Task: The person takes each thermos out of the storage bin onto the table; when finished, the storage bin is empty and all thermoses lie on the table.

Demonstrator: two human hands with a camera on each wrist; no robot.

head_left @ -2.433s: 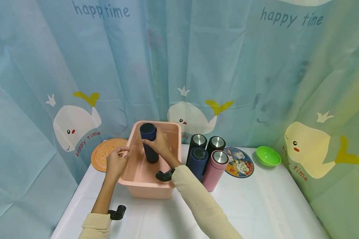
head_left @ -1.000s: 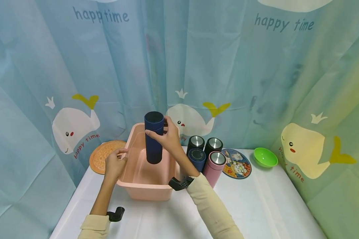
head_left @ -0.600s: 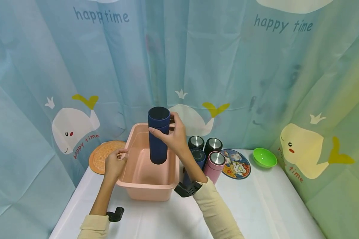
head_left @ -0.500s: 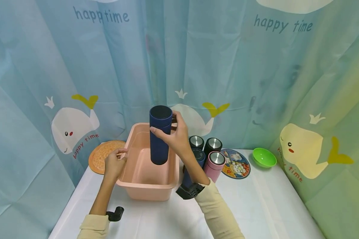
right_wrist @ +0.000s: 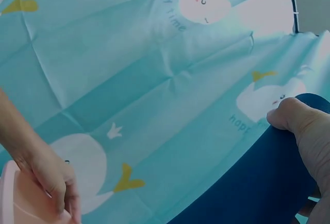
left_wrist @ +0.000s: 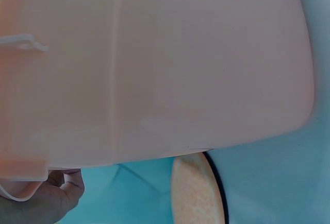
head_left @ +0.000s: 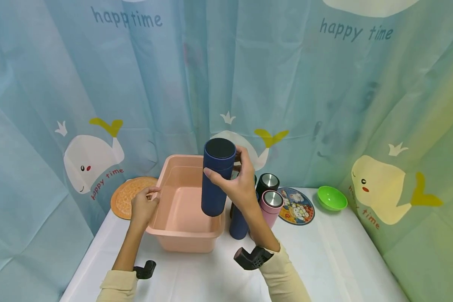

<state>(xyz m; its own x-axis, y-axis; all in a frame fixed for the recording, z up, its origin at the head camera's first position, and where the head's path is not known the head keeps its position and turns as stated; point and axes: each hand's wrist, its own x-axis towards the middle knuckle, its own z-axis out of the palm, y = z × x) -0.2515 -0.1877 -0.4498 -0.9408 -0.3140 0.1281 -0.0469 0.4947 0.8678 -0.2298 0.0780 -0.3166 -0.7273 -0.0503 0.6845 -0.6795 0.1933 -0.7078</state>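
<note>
In my right hand [head_left: 241, 184] is a dark blue thermos bottle [head_left: 213, 191] with a black top, gripped near its upper end and tilted slightly. It hangs above the right side of a pink plastic basin [head_left: 186, 235]. My left hand [head_left: 143, 205] pinches the basin's left rim; the left wrist view shows those fingers at the basin's edge [left_wrist: 180, 69]. Right of the basin stand more thermos bottles: a pink one [head_left: 269, 212], a black one with a silver lid [head_left: 268, 181], and a blue one [head_left: 238, 224] partly hidden by my right hand and the held bottle.
A round pizza-patterned mat [head_left: 126, 197] lies left of the basin. Behind the bottles is a round cartoon-printed mat [head_left: 298, 208], with a green bowl [head_left: 331, 199] farther right. A blue curtain [head_left: 173, 84] closes off the back of the white table [head_left: 324, 260].
My right hand has lifted the blue thermos bottle up from inside the basin and carried it rightward, nearer to me. The left hand has stayed on the rim.
</note>
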